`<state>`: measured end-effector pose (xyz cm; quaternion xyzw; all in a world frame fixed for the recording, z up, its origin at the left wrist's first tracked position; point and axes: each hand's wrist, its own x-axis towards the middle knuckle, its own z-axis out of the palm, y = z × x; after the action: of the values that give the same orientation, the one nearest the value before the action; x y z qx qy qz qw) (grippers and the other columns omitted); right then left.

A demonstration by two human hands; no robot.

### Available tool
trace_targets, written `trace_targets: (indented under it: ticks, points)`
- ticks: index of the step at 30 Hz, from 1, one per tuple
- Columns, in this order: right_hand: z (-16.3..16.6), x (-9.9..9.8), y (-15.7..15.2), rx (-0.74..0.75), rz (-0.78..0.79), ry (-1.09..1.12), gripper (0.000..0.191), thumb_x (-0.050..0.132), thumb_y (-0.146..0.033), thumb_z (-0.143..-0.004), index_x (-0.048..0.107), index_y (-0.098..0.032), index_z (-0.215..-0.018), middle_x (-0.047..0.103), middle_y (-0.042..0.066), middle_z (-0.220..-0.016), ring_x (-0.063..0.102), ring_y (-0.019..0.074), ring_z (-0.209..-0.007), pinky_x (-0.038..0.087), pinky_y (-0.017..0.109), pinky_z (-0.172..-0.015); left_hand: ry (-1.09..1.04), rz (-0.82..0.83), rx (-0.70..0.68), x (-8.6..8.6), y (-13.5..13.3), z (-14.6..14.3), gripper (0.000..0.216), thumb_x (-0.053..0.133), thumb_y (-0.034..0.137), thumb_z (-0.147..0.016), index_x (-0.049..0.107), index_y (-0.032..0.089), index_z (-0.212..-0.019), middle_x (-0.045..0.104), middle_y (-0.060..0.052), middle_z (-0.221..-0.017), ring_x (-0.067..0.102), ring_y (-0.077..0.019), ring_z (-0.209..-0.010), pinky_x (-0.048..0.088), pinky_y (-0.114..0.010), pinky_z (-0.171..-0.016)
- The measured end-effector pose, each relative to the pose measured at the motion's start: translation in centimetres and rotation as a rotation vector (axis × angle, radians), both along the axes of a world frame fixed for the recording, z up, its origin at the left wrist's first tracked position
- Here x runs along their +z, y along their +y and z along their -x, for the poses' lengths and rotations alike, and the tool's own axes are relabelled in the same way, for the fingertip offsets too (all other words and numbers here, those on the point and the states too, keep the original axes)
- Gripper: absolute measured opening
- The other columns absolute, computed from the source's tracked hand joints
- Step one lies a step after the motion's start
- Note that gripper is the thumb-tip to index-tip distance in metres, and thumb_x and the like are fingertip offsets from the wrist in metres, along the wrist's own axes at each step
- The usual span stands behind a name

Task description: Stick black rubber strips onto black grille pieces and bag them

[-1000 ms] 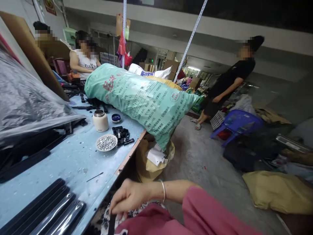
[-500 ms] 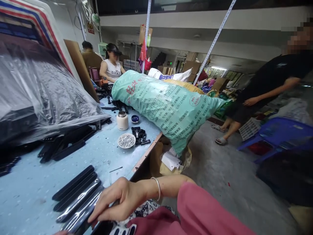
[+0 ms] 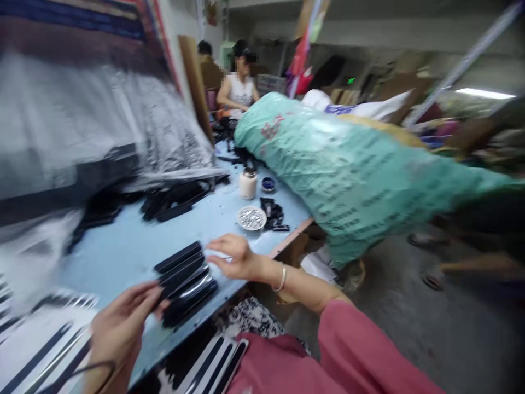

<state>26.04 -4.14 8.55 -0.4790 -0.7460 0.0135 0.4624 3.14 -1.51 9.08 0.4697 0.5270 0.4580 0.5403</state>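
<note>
Several dark, glossy, flat strips lie side by side on the light blue table. At their left ends my left hand has its thumb and fingers closed on the end of one black strip. My right hand is at the far right ends, thumb and fingers apart; a thin dark stick seems to lie between them, too blurred to be sure. A white slotted piece with dark slots rests on my lap. At the lower left lies a white board with black strips.
Beyond my right hand are a bowl of small silvery parts, a cream flask, its blue-lined lid and small black parts. A big green sack overhangs the table edge. Clear plastic sheeting covers a pile. Another person sits behind.
The view has swung right and down, blurring the picture. My right hand has moved from the strips' near side to their far right ends. My left hand has come into view at their left ends.
</note>
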Motion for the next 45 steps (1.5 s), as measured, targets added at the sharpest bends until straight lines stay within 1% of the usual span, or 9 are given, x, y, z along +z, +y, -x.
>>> trace_targets:
  ticks: [2, 5, 10, 17, 23, 28, 32, 37, 45]
  points:
    - [0.3, -0.1, 0.6, 0.105, -0.056, -0.045, 0.021, 0.061, -0.030, -0.090, 0.068, -0.013, -0.098, 0.072, 0.014, -0.101, 0.067, 0.0210, -0.095, 0.053, 0.035, -0.084, -0.051, 0.045, -0.082, 0.3, 0.3, -0.3, 0.037, 0.085, 0.034, -0.046, 0.071, 0.016, -0.075, 0.065, -0.002, -0.051, 0.061, -0.0174, -0.043, 0.047, -0.023, -0.038]
    - [0.8, -0.4, 1.3, 0.304, -0.052, -0.154, 0.016, 0.058, -0.024, -0.092, 0.068, -0.012, -0.097, 0.072, 0.012, -0.091, 0.067, 0.0197, -0.082, 0.054, 0.034, -0.073, -0.106, 0.051, -0.177, 0.1, 0.7, -0.5, 0.035, 0.082, 0.032, -0.056, 0.067, 0.010, -0.079, 0.064, -0.003, -0.053, 0.061, -0.0154, -0.044, 0.044, -0.020, -0.037]
    - [1.3, -1.8, 1.2, 0.382, 0.016, -0.154, 0.018, 0.055, -0.022, -0.093, 0.067, -0.010, -0.100, 0.068, 0.012, -0.082, 0.064, 0.0188, -0.074, 0.054, 0.032, -0.064, -0.183, 0.089, -0.224, -0.8, 0.1, 0.2, 0.033, 0.079, 0.030, -0.063, 0.065, 0.008, -0.083, 0.063, -0.002, -0.058, 0.062, -0.0133, -0.047, 0.046, -0.018, -0.038]
    - [2.1, -2.9, 0.6, 0.328, 0.111, -0.084, 0.016, 0.057, -0.025, -0.091, 0.070, -0.016, -0.088, 0.068, 0.008, -0.074, 0.063, 0.0166, -0.067, 0.052, 0.030, -0.062, -0.168, 0.108, -0.228, -2.4, 0.0, 1.4, 0.037, 0.076, 0.034, -0.066, 0.063, 0.008, -0.088, 0.067, -0.007, -0.069, 0.068, -0.0197, -0.056, 0.046, -0.019, -0.037]
    - [-1.2, -2.9, 2.9, 0.077, 0.411, 0.183, 0.023, 0.071, -0.039, -0.079, 0.070, -0.016, -0.080, 0.069, 0.006, -0.072, 0.063, 0.0163, -0.063, 0.053, 0.029, -0.059, 0.329, -0.132, 0.013, -4.1, 2.5, 3.9, 0.029, 0.061, 0.035, -0.077, 0.066, 0.009, -0.087, 0.065, -0.004, -0.064, 0.067, -0.0167, -0.057, 0.044, -0.020, -0.043]
    - [-2.2, -6.0, 5.7, 0.068, 0.678, 0.362, 0.041, 0.070, -0.051, -0.073, 0.070, -0.010, -0.079, 0.070, 0.008, -0.066, 0.063, 0.0156, -0.055, 0.053, 0.027, -0.051, 0.501, -0.208, -0.038, -5.9, 4.1, 3.6, 0.018, 0.061, 0.028, -0.075, 0.070, 0.013, -0.075, 0.065, -0.002, -0.061, 0.059, -0.0133, -0.058, 0.043, -0.023, -0.057]
    - [-0.6, -7.9, 6.5, 0.062, 0.638, 0.266, 0.033, 0.070, -0.043, -0.070, 0.072, -0.011, -0.078, 0.072, 0.010, -0.072, 0.064, 0.0162, -0.059, 0.051, 0.026, -0.054, 0.611, -0.245, -0.139, -6.5, 4.2, 2.4, 0.018, 0.057, 0.023, -0.076, 0.073, 0.014, -0.074, 0.062, -0.001, -0.055, 0.051, -0.0121, -0.052, 0.037, -0.024, -0.056]
    - [-0.2, -7.7, 5.5, 0.123, 0.600, 0.141, 0.018, 0.070, -0.034, -0.069, 0.073, -0.016, -0.072, 0.071, 0.005, -0.067, 0.063, 0.0152, -0.057, 0.049, 0.025, -0.054, 0.664, -0.258, -0.197, -6.7, 3.9, 2.5, 0.017, 0.057, 0.021, -0.076, 0.072, 0.015, -0.070, 0.061, -0.001, -0.054, 0.051, -0.0121, -0.051, 0.036, -0.024, -0.055]
    - [-1.5, -6.4, 8.1, 0.147, 0.376, -0.005, 0.022, 0.070, -0.037, -0.076, 0.074, -0.018, -0.085, 0.075, 0.009, -0.085, 0.070, 0.0221, -0.078, 0.056, 0.033, -0.072, 0.626, -0.167, -0.018, -8.2, 6.1, 2.3, 0.034, 0.064, 0.012, -0.072, 0.070, 0.007, -0.105, 0.073, -0.010, -0.085, 0.067, -0.0172, -0.074, 0.051, -0.025, -0.070]
